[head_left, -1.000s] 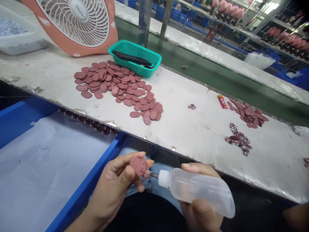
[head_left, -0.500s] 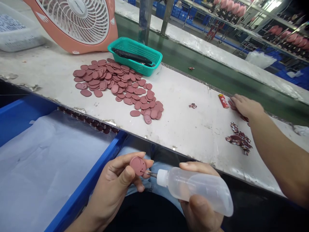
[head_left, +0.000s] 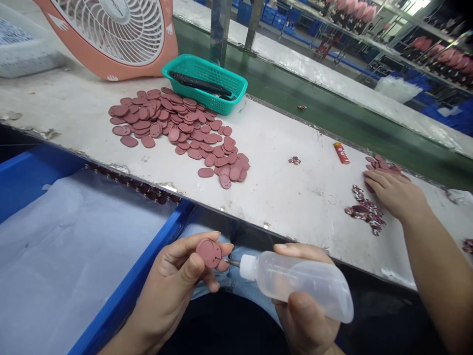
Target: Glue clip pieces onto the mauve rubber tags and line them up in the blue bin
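Note:
Between thumb and fingers, my left hand (head_left: 181,281) pinches a reddish-brown oval disc (head_left: 208,252) with small holes near its right edge. My right hand (head_left: 308,315) is wrapped round a translucent squeeze bottle (head_left: 301,283), tilted on its side, with a white cap and a thin metal tip (head_left: 232,262). That tip meets the disc's edge by the holes. On the bench beyond lies a large heap of similar discs (head_left: 185,123). Dark liquid or residue in the bottle cannot be made out.
Another person's hand (head_left: 397,192) rests by a second pile of discs (head_left: 380,163) at right. Small patterned pieces (head_left: 367,213), a red lighter-like item (head_left: 341,153), a green basket (head_left: 229,81) and an orange fan (head_left: 107,69) stand on the bench (head_left: 281,197). A blue bin (head_left: 121,301) sits at left.
The other person's hand has moved right and nearer, uncovering the disc pile. A small piece on the green belt has shifted right. My hands have barely moved.

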A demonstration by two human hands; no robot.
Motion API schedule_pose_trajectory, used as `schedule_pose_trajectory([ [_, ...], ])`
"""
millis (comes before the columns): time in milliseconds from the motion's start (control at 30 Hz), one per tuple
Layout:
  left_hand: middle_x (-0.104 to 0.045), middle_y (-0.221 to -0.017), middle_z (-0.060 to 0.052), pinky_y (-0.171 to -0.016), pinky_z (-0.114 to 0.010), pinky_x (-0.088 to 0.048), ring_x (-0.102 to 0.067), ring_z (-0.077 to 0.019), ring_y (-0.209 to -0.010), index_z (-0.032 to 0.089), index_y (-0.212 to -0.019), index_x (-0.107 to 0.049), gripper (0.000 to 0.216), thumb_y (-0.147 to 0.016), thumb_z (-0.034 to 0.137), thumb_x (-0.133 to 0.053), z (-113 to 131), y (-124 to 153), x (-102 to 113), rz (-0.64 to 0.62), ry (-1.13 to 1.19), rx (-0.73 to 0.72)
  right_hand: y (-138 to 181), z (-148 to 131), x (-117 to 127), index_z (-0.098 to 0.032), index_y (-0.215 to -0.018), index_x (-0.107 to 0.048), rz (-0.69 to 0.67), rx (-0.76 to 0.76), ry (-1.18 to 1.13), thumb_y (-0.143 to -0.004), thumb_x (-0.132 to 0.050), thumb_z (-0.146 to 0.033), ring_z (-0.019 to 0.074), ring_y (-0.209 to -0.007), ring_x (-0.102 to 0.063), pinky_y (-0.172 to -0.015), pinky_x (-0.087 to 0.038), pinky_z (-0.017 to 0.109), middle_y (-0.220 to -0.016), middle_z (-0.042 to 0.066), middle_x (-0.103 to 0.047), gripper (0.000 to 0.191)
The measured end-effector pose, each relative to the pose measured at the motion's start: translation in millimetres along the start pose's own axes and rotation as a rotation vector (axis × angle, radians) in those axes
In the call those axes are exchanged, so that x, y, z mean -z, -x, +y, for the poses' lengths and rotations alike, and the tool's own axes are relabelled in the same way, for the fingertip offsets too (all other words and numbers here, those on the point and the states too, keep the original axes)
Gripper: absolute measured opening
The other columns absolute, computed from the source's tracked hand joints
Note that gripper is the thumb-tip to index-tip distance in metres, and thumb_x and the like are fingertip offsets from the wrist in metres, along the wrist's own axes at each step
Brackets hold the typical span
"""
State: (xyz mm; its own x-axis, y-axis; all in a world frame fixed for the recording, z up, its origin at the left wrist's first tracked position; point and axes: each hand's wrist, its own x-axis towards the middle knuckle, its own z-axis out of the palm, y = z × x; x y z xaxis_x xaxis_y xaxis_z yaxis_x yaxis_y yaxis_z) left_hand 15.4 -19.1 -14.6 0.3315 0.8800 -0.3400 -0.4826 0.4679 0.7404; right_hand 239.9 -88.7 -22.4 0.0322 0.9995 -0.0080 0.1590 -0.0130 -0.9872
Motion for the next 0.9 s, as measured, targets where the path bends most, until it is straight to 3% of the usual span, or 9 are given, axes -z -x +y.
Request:
schedule_pose_trajectory([
  [67, -0.083, -0.084, -0.007, -0.051, -0.017, -0.057, -0.067, -0.0115, -0.055, 0.029, -0.092, -0.085, 0.029, -0.069, 0.046, -0.089, 1.0, 0.8, -2.6, 0.014, 0.005, 0.004, -2.2, -1.3, -2.6, -0.034, -0.118, -0.066, 0.012, 0.011, -0.001, -0.104, -0.048, -0.044, 0.0207, -0.105, -0.067, -0.083, -0.059, 0.035, -0.121, 0.006, -0.067, 0.025],
  [200, -0.083, -0.080, -0.008, -0.048, -0.017, -0.056, -0.066, -0.0118, -0.053, 0.027, -0.087, -0.085, 0.032, -0.063, 0.048, -0.091, 2.7, 2.3, -10.6, 0.088, 0.005, 0.007, 1.6, -5.9, -13.8, -0.048, -0.120, -0.063, 0.069, 0.056, -0.008, -0.099, -0.047, -0.058, 0.0298, -0.094, -0.073, -0.059, -0.057, 0.042, -0.103, 0.003, -0.073, 0.028],
  [333, -0.083, -0.079, -0.008, -0.048, -0.015, -0.054, -0.070, -0.0142, -0.058, 0.028, -0.086, -0.085, 0.032, -0.062, 0.048, -0.092, 2.2, 2.8, -10.4, 0.140, -0.010, 0.016, 2.8, -9.9, -35.3, -0.042, -0.125, -0.059, 0.413, 0.212, -0.009, -0.097, -0.044, -0.058, 0.0274, -0.073, -0.072, -0.044, -0.049, 0.041, -0.101, 0.006, -0.072, 0.035],
  [400, -0.083, -0.081, -0.008, -0.048, -0.015, -0.054, -0.072, -0.0164, -0.062, 0.028, -0.088, -0.085, 0.032, -0.063, 0.047, -0.091, 1.5, 2.1, -6.5, 0.098, -0.007, 0.016, -0.6, -11.9, -43.5, -0.038, -0.122, -0.060, 0.494, 0.244, -0.005, -0.098, -0.045, -0.055, 0.0237, -0.065, -0.068, -0.042, -0.046, 0.039, -0.099, 0.006, -0.070, 0.033],
  [567, -0.083, -0.084, -0.007, -0.049, -0.016, -0.056, -0.074, -0.0174, -0.066, 0.028, -0.090, -0.085, 0.029, -0.067, 0.046, -0.089, 1.9, 1.0, -3.7, 0.025, -0.003, 0.018, -9.4, -17.9, -48.8, -0.028, -0.115, -0.064, 0.472, 0.244, -0.069, -0.092, -0.059, -0.054, 0.0204, -0.060, -0.064, -0.049, -0.051, 0.036, -0.084, 0.005, -0.067, 0.035],
  [733, -0.082, -0.080, -0.007, -0.047, -0.016, -0.054, -0.072, -0.0164, -0.063, 0.026, -0.086, -0.085, 0.033, -0.062, 0.049, -0.092, 2.2, 2.2, -10.9, 0.147, -0.006, 0.005, -13.5, -21.6, -47.9, -0.027, -0.112, -0.069, 0.424, 0.217, -0.172, -0.090, -0.065, -0.050, 0.0143, -0.052, -0.057, -0.050, -0.048, 0.031, -0.079, 0.002, -0.068, 0.032],
  [900, -0.082, -0.080, -0.007, -0.046, -0.017, -0.054, -0.071, -0.0172, -0.062, 0.026, -0.084, -0.084, 0.033, -0.061, 0.049, -0.093, 1.3, 1.3, -10.5, 0.137, -0.009, 0.044, -18.1, -23.1, -48.9, -0.027, -0.108, -0.073, 0.406, 0.211, -0.211, -0.085, -0.073, -0.043, 0.0086, -0.043, -0.045, -0.044, -0.043, 0.025, -0.064, -0.003, -0.060, 0.028],
])
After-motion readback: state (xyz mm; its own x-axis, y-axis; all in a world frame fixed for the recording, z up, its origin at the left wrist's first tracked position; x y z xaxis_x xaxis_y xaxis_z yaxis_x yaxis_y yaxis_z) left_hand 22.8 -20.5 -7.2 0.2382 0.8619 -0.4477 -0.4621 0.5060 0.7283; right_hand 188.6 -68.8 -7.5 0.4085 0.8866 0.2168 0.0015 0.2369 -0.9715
